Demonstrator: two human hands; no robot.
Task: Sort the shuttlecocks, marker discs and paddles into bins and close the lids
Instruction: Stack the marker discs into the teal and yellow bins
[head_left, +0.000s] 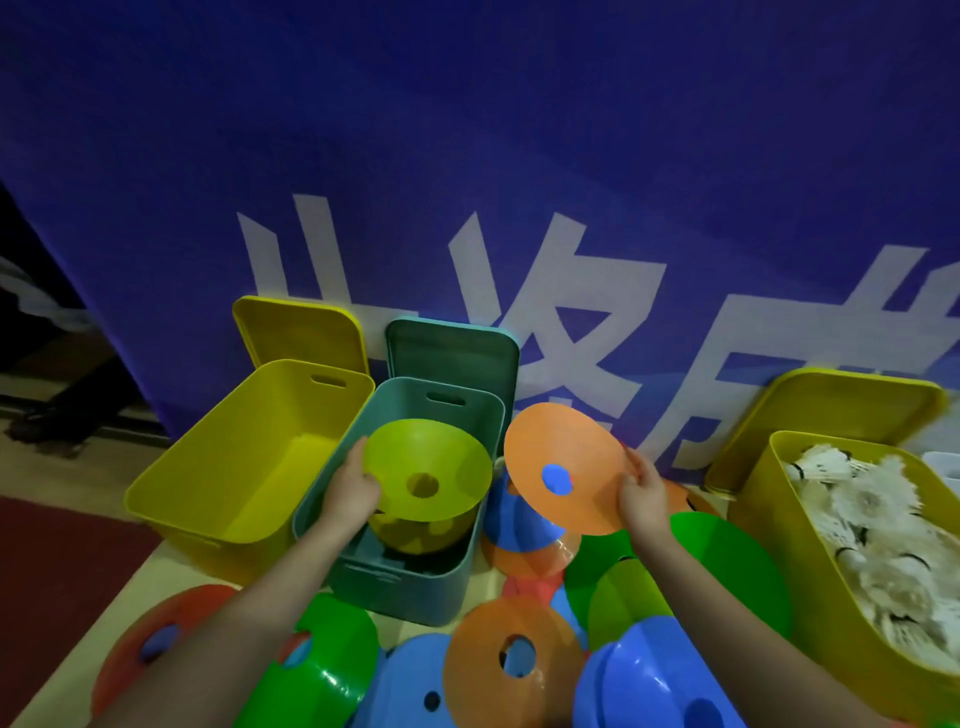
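The left hand (353, 488) gripped the near-left rim of a lime marker disc (427, 470), fingers curled around the edge, and held it over the open teal bin (400, 493). The disc sat tilted, its hollow underside and center hole facing toward the camera, its rim circle leaning back toward the bin's far wall. Under it, inside the bin, lay more lime discs (415, 538) stacked.

The right hand (641, 493) pinched the right edge of an orange marker disc (563, 467), thumb on the near face. This disc stood nearly on edge, its broad face turned to the camera and tipped up to the left, just right of the teal bin's rim and above the heap.

On the floor in front lay a jumble of blue, green, orange and red discs (519, 660), overlapping one another. An empty yellow bin (244, 467) touched the teal bin's left side. A second yellow bin (769, 530), at the right, was filled with white shuttlecocks (872, 525). Lids leaned upright behind each bin against a blue banner (467, 156) with large white characters: a yellow lid (301, 330), a teal lid (452, 353), another yellow lid (831, 410).
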